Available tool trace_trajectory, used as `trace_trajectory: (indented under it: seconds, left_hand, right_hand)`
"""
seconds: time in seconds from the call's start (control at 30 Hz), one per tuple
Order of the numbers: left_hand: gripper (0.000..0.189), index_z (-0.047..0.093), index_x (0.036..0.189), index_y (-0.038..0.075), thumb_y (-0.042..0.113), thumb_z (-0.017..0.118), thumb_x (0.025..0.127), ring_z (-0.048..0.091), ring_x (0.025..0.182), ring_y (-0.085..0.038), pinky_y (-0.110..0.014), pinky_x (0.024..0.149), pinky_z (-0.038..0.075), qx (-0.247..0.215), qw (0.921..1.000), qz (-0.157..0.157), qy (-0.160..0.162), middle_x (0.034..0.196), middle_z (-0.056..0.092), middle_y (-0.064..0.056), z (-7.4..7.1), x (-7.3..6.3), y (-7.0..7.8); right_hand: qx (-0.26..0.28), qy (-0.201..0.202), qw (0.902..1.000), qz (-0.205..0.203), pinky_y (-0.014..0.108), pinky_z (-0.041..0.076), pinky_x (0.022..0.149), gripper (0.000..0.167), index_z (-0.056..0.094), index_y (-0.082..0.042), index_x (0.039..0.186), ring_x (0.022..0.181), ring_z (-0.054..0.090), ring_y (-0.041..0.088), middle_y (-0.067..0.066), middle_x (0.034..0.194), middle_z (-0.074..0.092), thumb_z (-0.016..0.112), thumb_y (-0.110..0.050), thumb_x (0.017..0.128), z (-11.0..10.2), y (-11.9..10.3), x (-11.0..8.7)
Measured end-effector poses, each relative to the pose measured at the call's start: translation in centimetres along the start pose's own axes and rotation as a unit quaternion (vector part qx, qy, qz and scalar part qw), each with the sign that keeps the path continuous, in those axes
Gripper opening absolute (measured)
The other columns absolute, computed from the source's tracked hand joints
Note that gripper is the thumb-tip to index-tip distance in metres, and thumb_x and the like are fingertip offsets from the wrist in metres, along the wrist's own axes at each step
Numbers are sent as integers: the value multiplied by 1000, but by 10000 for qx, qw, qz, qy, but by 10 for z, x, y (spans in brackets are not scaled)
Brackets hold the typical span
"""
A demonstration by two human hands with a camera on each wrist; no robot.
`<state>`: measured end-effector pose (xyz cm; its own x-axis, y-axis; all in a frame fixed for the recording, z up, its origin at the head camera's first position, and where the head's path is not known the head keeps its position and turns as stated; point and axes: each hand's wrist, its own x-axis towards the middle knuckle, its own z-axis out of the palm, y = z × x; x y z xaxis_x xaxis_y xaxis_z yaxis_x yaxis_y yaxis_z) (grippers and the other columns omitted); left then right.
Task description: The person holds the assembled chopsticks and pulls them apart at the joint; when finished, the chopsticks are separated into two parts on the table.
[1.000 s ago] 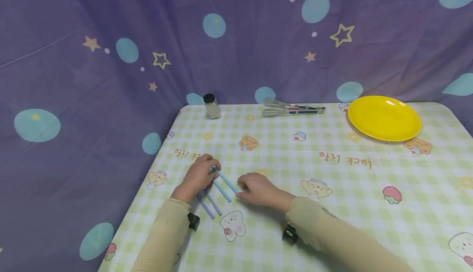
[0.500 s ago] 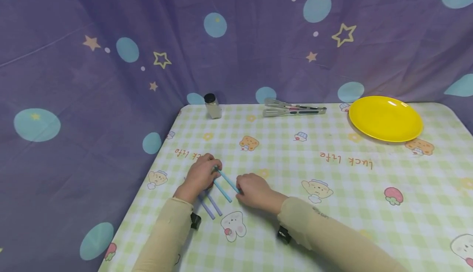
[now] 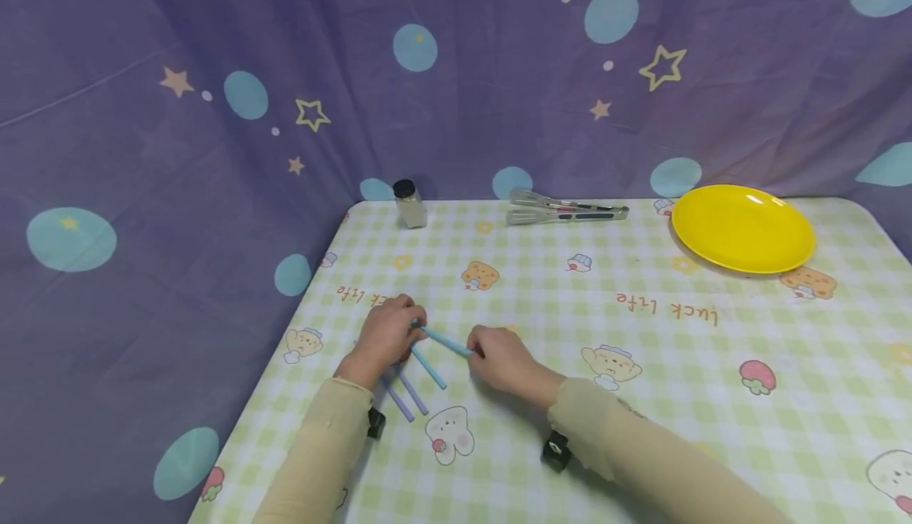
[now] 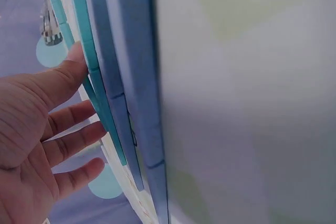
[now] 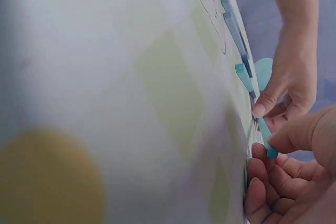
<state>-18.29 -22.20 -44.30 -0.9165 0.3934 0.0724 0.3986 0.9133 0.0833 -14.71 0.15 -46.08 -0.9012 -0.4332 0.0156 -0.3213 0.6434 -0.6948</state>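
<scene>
Stick (image 3: 447, 341), slim and turquoise, one end pinched in right grip (image 3: 502, 359), other in left grip (image 3: 385, 336)

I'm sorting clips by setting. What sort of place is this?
Probably a staged tabletop recording set, though the room beyond is hidden: a purple star-patterned curtain hangs behind a checked tablecloth, and black devices sit at both wrists.

Gap between tongs (image 3: 568, 214), 4 sticks (image 3: 429, 367); plate (image 3: 742, 229) blocks far right.
</scene>
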Motion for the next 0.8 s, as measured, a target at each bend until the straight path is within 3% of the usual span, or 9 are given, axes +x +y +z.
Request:
trace_trajectory:
  seconds: [0.17, 0.43, 0.63, 0.8]
  left_hand:
    - [16, 67, 85, 18, 26, 80, 80, 58, 86, -23, -41, 76, 47, -362, 9992, 8, 156, 92, 61, 1, 0, 1, 3]
    - [14, 64, 84, 20, 24, 77, 84, 58, 77, -14, -35, 72, 48, -1302, 9902, -447, 242, 87, 64, 6, -3, 7, 20]
    - [15, 62, 83, 18, 22, 77, 85, 58, 76, -11, -33, 71, 48, -1842, 9819, -206, 376, 85, 65, 7, -4, 13, 42]
    - [8, 68, 87, 17, 21, 75, 86, 61, 80, -12, -32, 74, 50, -2439, 9693, -169, 249, 89, 68, 6, -3, 20, 60]
  right_hand:
    - [120, 256, 9996, -33, 28, 44, 64, 6, 65, -9, 91, 65, 50, 10, -6, 72, 56, 65, -5, 87, -7, 9, -4]
    - [661, 740, 9949, 195, 29, 43, 66, 7, 64, -12, 87, 67, 50, 10, -7, 72, 58, 69, -7, 88, -32, 26, -16]
    - [849, 922, 9920, 140, 30, 44, 68, 4, 65, -10, 89, 69, 53, 10, -6, 78, 64, 69, -11, 89, -52, 46, -26]
    - [781, 990, 9918, 186, 32, 47, 70, 4, 67, -11, 90, 72, 55, 12, -6, 83, 67, 69, -14, 91, -71, 58, -38]
